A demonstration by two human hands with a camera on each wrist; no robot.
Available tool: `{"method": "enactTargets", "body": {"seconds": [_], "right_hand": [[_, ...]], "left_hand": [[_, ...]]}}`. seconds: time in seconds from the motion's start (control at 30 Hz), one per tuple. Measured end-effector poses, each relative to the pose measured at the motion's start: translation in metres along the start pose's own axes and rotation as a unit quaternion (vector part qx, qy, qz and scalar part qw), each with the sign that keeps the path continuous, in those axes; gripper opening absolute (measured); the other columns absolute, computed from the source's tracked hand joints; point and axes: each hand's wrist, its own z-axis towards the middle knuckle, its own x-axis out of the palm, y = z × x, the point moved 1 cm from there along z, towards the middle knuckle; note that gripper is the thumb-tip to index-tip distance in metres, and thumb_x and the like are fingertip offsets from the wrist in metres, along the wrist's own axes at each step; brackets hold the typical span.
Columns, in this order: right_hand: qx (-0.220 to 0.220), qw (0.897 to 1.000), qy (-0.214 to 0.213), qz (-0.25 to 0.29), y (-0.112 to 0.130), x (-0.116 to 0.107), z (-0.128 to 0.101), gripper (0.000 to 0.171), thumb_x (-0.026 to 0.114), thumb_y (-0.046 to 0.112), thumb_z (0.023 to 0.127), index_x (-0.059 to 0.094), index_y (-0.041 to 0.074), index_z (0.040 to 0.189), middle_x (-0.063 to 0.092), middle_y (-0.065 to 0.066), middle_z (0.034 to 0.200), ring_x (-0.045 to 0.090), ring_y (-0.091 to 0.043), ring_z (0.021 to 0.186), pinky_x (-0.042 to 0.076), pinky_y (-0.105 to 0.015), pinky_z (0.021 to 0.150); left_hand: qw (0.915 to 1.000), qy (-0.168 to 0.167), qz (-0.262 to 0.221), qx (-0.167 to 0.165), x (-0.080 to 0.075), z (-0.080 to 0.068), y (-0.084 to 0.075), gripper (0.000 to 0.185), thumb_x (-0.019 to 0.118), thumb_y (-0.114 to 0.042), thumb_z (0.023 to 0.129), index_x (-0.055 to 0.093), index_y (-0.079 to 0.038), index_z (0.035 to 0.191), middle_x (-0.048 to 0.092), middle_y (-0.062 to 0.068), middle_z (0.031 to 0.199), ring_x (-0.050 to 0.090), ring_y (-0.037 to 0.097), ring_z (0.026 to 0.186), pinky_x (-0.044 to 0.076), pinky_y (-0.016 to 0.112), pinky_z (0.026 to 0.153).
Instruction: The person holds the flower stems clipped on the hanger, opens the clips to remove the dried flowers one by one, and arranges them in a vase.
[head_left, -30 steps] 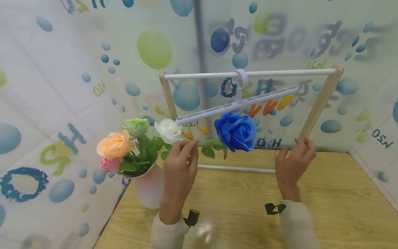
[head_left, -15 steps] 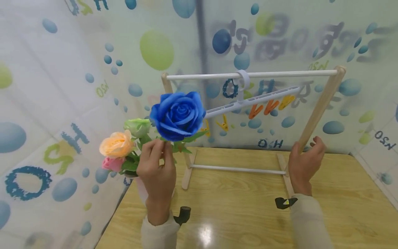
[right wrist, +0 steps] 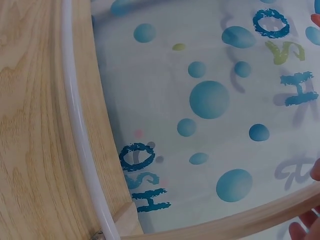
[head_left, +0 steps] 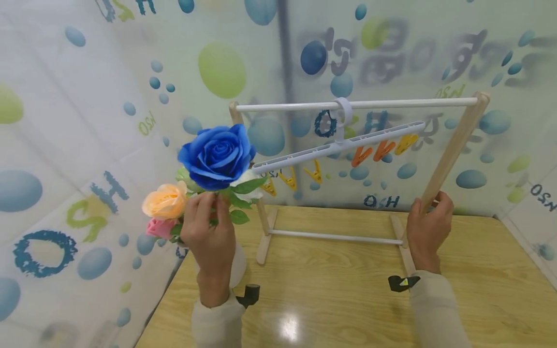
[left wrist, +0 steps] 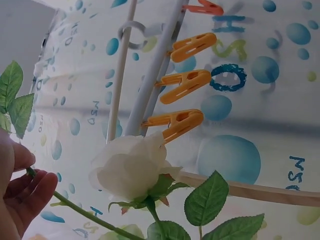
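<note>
Head view shows the left hand (head_left: 209,227) pinching the blue rose (head_left: 216,155) stem just above the vase (head_left: 237,263), probably lowering it in next, while the right hand (head_left: 428,227) grips the rack post (head_left: 452,150).

Open tabletop (head_left: 339,290) in front — drying rack (head_left: 448,150) and vase flowers (head_left: 165,203) block behind.

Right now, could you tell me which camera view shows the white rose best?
The left wrist view: the white rose fills the middle, just under a yellow clip. The head view shows only a sliver of it behind the blue rose. The right wrist view misses it.
</note>
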Motion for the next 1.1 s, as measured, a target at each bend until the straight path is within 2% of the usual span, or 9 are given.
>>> {"method": "enactTargets", "body": {"seconds": [0.17, 0.33, 0.6, 0.8, 0.93, 1.1], "right_hand": [[-0.010, 1.000, 0.014, -0.007, -0.002, 0.000, 0.001, 0.037, 0.059, 0.015, 0.095, 0.054, -0.007, 0.125, 0.057, -0.030, 0.110, 0.057, -0.045, 0.093, 0.043, -0.057, 0.075], [-0.010, 0.999, 0.024, -0.018, -0.004, 0.000, 0.001, 0.034, 0.058, 0.015, 0.096, 0.055, -0.009, 0.120, 0.058, -0.032, 0.104, 0.058, -0.050, 0.091, 0.045, -0.062, 0.078], [-0.021, 0.999, 0.022, -0.012, -0.004, 0.000, 0.004, 0.032, 0.055, 0.016, 0.099, 0.056, -0.012, 0.115, 0.057, -0.032, 0.099, 0.057, -0.049, 0.087, 0.045, -0.060, 0.075], [-0.025, 0.999, 0.025, -0.003, -0.003, 0.000, 0.004, 0.031, 0.054, 0.016, 0.099, 0.057, -0.013, 0.113, 0.058, -0.033, 0.100, 0.057, -0.049, 0.087, 0.044, -0.060, 0.074], [-0.032, 0.999, 0.024, -0.004, -0.004, 0.000, 0.005, 0.030, 0.054, 0.015, 0.099, 0.057, -0.013, 0.111, 0.058, -0.033, 0.099, 0.057, -0.050, 0.085, 0.044, -0.060, 0.073], [-0.034, 0.999, 0.027, -0.012, -0.006, -0.002, 0.006, 0.031, 0.054, 0.016, 0.100, 0.057, -0.012, 0.111, 0.059, -0.033, 0.099, 0.057, -0.050, 0.084, 0.044, -0.060, 0.072]], "left_hand": [[1.0000, 0.001, 0.010, 0.001, 0.001, 0.001, 0.004, 0.004, 0.067, 0.003, 0.089, 0.070, 0.005, 0.090, 0.063, 0.018, 0.082, 0.061, 0.026, 0.069, 0.044, 0.004, 0.069], [0.9997, -0.001, 0.024, 0.000, 0.002, 0.003, 0.009, 0.009, 0.065, -0.001, 0.092, 0.071, 0.005, 0.093, 0.065, 0.019, 0.083, 0.063, 0.026, 0.070, 0.044, 0.005, 0.068], [0.9991, 0.018, 0.031, -0.021, 0.005, 0.001, 0.016, 0.012, 0.064, -0.004, 0.094, 0.070, 0.006, 0.094, 0.063, 0.020, 0.082, 0.063, 0.028, 0.069, 0.040, 0.005, 0.066], [0.9984, 0.005, 0.054, -0.018, 0.005, 0.004, 0.019, 0.016, 0.064, -0.006, 0.095, 0.072, 0.008, 0.096, 0.063, 0.020, 0.077, 0.062, 0.028, 0.066, 0.038, 0.001, 0.067], [0.9977, 0.006, 0.066, -0.017, 0.004, 0.005, 0.022, 0.018, 0.064, -0.007, 0.095, 0.071, 0.009, 0.089, 0.060, 0.019, 0.073, 0.058, 0.027, 0.062, 0.039, 0.007, 0.064], [0.9959, 0.016, 0.087, -0.019, 0.003, 0.005, 0.024, 0.024, 0.064, -0.007, 0.096, 0.065, 0.009, 0.078, 0.051, 0.018, 0.067, 0.050, 0.029, 0.059, 0.034, 0.022, 0.057]]}}
